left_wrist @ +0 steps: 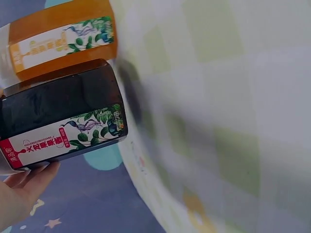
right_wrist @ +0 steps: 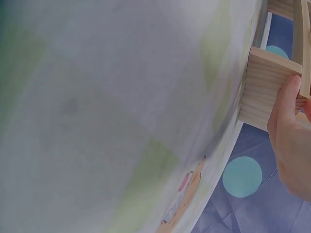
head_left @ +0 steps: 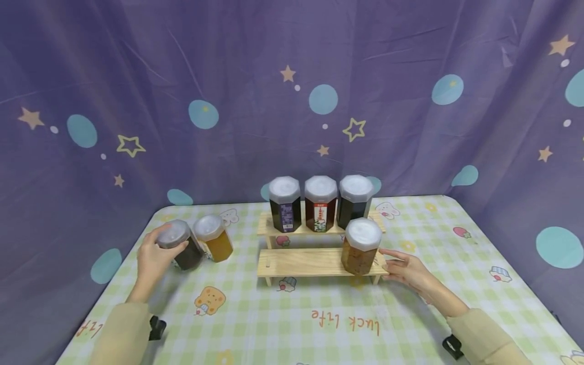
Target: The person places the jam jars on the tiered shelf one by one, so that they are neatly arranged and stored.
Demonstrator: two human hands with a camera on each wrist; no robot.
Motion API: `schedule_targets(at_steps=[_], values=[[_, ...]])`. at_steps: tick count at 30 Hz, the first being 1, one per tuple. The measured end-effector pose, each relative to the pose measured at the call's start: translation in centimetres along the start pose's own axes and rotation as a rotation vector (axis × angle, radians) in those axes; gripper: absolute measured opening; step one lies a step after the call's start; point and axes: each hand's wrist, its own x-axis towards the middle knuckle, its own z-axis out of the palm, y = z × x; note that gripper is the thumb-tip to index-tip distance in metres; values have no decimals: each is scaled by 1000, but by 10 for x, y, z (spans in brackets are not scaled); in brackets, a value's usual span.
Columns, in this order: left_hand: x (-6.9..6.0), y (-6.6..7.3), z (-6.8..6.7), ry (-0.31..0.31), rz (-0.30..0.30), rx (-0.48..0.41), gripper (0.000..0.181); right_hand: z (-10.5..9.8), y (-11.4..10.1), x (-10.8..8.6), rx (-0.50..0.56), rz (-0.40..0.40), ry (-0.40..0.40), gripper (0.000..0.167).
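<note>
At the left, my left hand grips a dark jar by its pale lid. The left wrist view shows that jar with a red, white and green label, my fingers along its side. Right beside it stands an amber jar. My right hand holds the right end of a two-tier wooden rack. In the right wrist view, a fingertip lies against the rack's end piece. A brown jar stands at the right of the lower tier, near this hand.
On the upper tier stand three jars: a dark one at left, a dark red one in the middle, another dark one at right. A green checked cloth covers the table. Behind hangs a purple curtain.
</note>
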Motion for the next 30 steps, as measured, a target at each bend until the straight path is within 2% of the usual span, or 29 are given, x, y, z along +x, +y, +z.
schedule_targets(at_steps=[10,17,18,21,25,27,28,30], values=[[-12,12,-17,-44,-5,18,57,1,1,1,1,5,-3,58],[-24,25,-25,-37,56,-6,57,2,0,0,-13,12,14,56],[-25,24,-25,-45,66,-31,58,2,0,0,-16,12,15,56],[-23,-1,-17,-42,96,-110,61,2,-1,0,-20,13,18,55],[-11,-55,4,1,157,-81,66,2,-1,0,-15,0,11,55],[-12,-55,6,-14,178,-65,68,1,-1,-1,-13,-9,5,55],[-12,-55,8,2,189,-55,67,1,0,-1,-15,-15,0,55],[-20,-28,2,-30,193,-103,64,1,0,-1,-15,-15,1,55]])
